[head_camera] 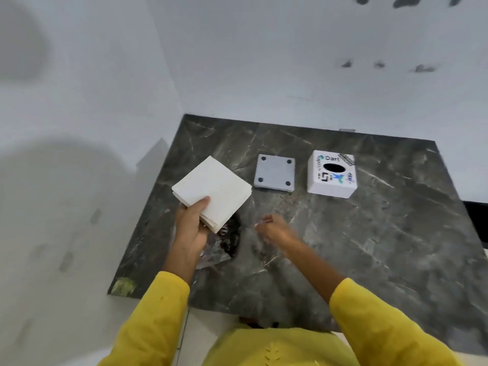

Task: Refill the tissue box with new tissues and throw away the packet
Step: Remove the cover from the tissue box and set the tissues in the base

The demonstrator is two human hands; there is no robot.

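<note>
My left hand (191,228) grips a thick white stack of tissues (212,190) by its near corner, held tilted above the dark marble counter (369,247). Below that hand lies a clear plastic packet (224,249) with dark print, partly hidden by my wrist. My right hand (274,228) hovers over the counter just right of the packet, fingers curled, blurred, with nothing plainly in it. The white tissue box (332,174), with stickers and an oval hole on top, stands at the back right. Its grey base plate (274,173) lies flat to the left of the box.
White walls meet at the counter's back left corner. The counter's near edge runs in front of my yellow sleeves. A greenish scrap (123,286) sits on the near left corner of the counter. A dark gap (478,223) borders the counter on the right.
</note>
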